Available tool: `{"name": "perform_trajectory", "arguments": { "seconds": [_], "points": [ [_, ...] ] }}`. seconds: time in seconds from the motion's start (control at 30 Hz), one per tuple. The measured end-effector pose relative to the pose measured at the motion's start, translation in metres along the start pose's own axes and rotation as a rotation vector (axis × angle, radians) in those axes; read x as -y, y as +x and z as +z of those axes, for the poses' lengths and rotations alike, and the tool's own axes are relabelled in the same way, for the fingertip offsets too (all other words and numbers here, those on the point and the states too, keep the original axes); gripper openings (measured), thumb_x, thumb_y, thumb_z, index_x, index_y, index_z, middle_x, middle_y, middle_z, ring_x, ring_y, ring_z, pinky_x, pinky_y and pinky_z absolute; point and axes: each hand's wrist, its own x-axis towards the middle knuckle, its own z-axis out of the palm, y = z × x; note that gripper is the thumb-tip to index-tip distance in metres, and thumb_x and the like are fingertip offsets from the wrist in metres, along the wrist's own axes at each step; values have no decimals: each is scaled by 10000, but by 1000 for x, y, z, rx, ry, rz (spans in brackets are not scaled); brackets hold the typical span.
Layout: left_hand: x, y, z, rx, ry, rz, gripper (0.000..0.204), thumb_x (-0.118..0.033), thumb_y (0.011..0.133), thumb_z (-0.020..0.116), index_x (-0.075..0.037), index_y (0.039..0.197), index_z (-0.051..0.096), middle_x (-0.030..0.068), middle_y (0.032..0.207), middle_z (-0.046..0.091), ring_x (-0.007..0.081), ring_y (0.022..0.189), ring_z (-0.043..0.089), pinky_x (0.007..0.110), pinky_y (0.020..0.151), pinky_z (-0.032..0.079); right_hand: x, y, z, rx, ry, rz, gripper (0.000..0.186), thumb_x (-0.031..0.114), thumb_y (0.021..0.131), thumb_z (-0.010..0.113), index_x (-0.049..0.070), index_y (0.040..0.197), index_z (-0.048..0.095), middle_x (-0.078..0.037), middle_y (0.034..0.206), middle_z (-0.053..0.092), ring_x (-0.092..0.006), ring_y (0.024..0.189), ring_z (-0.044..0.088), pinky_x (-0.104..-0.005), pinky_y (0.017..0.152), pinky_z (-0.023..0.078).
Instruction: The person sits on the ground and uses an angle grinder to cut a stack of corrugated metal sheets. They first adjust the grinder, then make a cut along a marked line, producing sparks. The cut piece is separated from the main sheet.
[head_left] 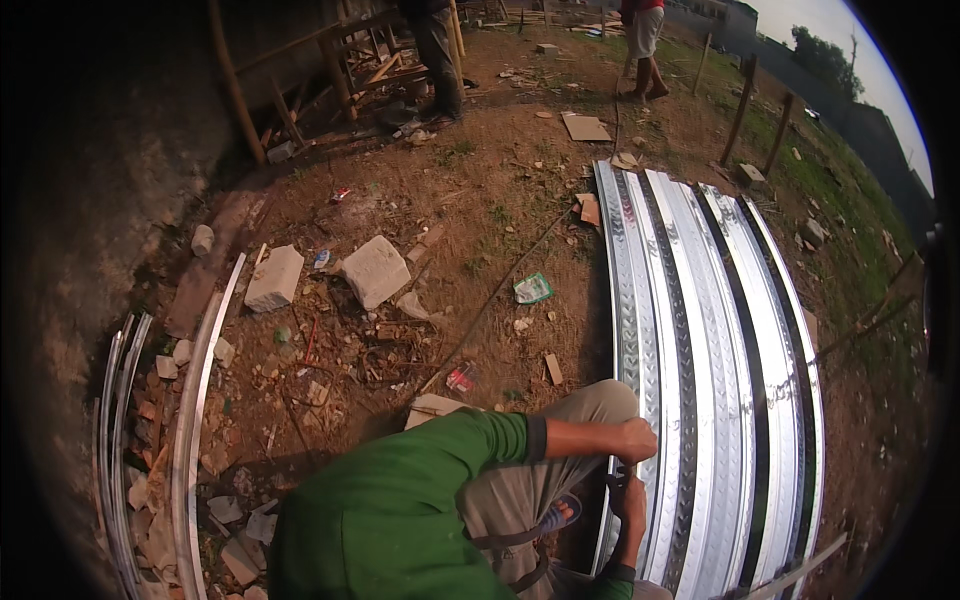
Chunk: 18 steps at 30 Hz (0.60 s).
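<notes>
My left hand (636, 440) is closed in a fist at the near left edge of a row of long, shiny metal profiles (705, 330). Just below it my right hand (627, 497) has its fingers curled. Between the two hands a small dark thing shows in part, too covered to name. What either hand grips is hidden. The profiles lie side by side on the ground, and some have stamped marks along their length. My bent knee (608, 402) in grey-brown trousers is beside my left hand, and my green sleeve (500, 438) reaches across from the left.
Pale blocks (376, 272) and rubble lie on the dirt to the left. Thin metal lengths (205, 400) rest near the wall (110, 200). Two people stand farther off, one by a wooden frame (340, 75), one near wooden posts (740, 110). A thin rod (500, 280) crosses the ground.
</notes>
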Motion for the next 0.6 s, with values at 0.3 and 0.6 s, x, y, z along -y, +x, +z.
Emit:
{"name": "perform_trajectory", "arguments": {
  "seconds": [0.3, 0.6],
  "points": [
    [-8, -7, -18, -54, -128, -29, 139, -112, 638, 718, -29, 732, 777, 199, 769, 747, 376, 772, 763, 488, 653, 604, -18, -9, 12, 38, -60, 105, 380, 241, 913, 772, -11, 1183, 685, -277, 977, 762, -437, 935, 750, -507, 813, 579],
    [14, -8, -19, 60, -141, -99, 200, -148, 697, 738, -6, 830, 784, 225, 902, 765, 398, 864, 765, 501, 689, 616, -12, -1, 9, 18, -62, 88, 441, 287, 893, 765, 2, 1221, 689, -285, 1034, 753, -436, 1007, 733, -513, 880, 571]
  ]
}}
